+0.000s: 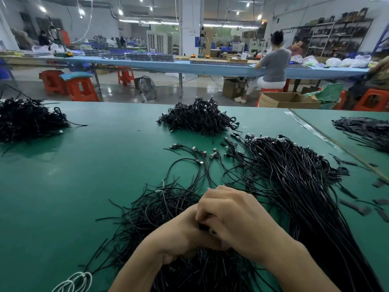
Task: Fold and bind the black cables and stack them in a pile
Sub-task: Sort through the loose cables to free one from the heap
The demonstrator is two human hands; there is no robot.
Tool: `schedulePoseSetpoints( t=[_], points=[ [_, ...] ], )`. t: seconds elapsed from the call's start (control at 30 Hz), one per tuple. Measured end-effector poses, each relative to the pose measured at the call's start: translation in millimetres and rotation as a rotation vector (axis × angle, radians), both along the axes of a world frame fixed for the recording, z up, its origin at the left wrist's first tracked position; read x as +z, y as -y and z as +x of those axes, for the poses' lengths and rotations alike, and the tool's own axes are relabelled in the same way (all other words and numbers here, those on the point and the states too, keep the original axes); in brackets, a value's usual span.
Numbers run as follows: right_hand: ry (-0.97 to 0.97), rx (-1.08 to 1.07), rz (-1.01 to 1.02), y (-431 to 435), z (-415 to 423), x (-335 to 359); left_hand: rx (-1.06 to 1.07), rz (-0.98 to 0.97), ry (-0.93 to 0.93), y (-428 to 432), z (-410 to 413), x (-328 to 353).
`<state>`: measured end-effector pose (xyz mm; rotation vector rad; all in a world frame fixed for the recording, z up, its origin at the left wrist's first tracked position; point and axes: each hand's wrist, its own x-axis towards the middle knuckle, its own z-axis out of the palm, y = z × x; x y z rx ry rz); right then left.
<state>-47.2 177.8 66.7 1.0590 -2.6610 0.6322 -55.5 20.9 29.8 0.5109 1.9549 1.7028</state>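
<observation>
The left hand point(181, 234) and right hand point(237, 218) met over the green table point(84, 175). Their fingers were curled and pressed together round a black cable point(205, 226), which was mostly hidden. The step appeared to be binding. It called for holding the fold tight, twisting the tie close against it, then setting the bundle on the finished pile point(197, 119) beyond the loose cables point(294, 175).
</observation>
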Motion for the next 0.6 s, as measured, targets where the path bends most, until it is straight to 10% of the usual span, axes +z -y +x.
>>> schedulePoseSetpoints(
  t=[0.37, 0.6],
  points=[
    [0.057, 0.062, -0.090, -0.4, -9.1, -8.9, 0.070, -0.002, 0.090, 0.3, -1.0, -1.0],
    [0.107, -0.211, -0.550, -0.2, -13.5, -30.6, 0.097, 0.460, 0.307, 5.0, -9.5, -2.4]
  ],
)
